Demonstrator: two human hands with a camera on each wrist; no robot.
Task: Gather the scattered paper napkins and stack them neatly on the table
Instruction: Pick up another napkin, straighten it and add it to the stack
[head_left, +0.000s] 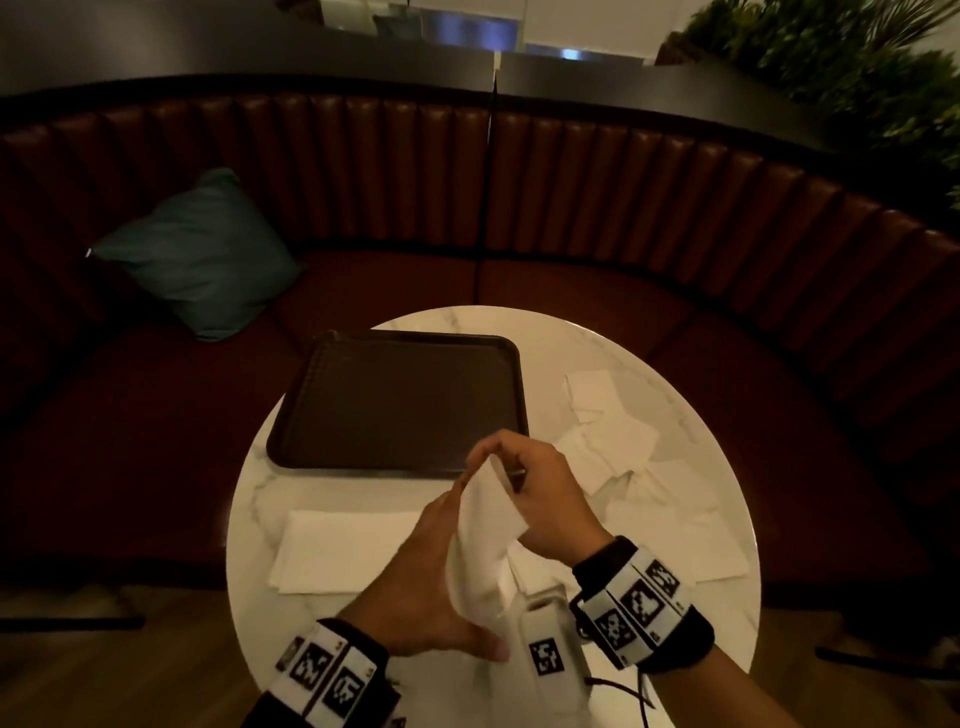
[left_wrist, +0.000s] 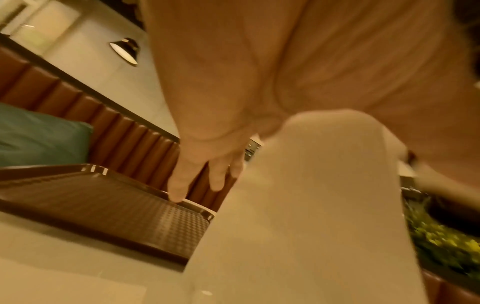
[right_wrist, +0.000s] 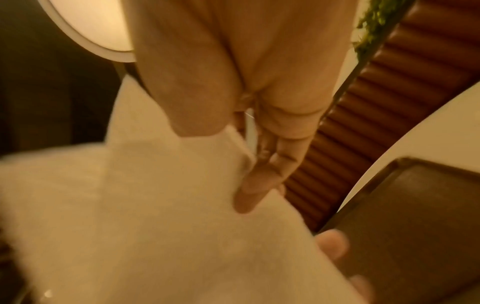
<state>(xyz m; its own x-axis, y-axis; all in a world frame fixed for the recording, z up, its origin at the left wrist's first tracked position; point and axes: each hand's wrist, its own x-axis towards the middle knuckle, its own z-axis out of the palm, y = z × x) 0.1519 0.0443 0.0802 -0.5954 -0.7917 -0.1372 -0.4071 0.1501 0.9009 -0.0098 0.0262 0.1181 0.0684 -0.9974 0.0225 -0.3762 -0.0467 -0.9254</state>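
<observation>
Here, far to the left, a teal cushion (head_left: 195, 254) leans on the brown bench seat (head_left: 571, 171) that curves round behind everything; the round white surface (head_left: 717, 613) stands in front of the bench; on its left and back part lies a dark brown tray (head_left: 400, 400), flat, with one corner sticking out past the edge; just in front of the tray, on the left, a neat stack of napkins (head_left: 337, 551) lies flat on the surface, a little apart from the tray; next comes the left hand (head_left: 431, 577), palm turned to the right, its fingers (left_wrist: 179, 185) straight and close together, pressing flat against the side of a white napkin (head_left: 488, 540) held up in the air over the near middle of the surface; the thumb sticks out toward the person; the right hand (head_left: 540, 499) is on the other side of that napkin; its fingers (right_wrist: 259, 181) and thumb are clamped together on the top edge, so the napkin hangs down between the two hands; both wrists wear bands with black and white square marks; to the right, more loose napkins (head_left: 618, 431) lie spread about on the surface, some on top of each other, some crooked; far to the right, green plants (head_left: 857, 67) show behind the bench.
</observation>
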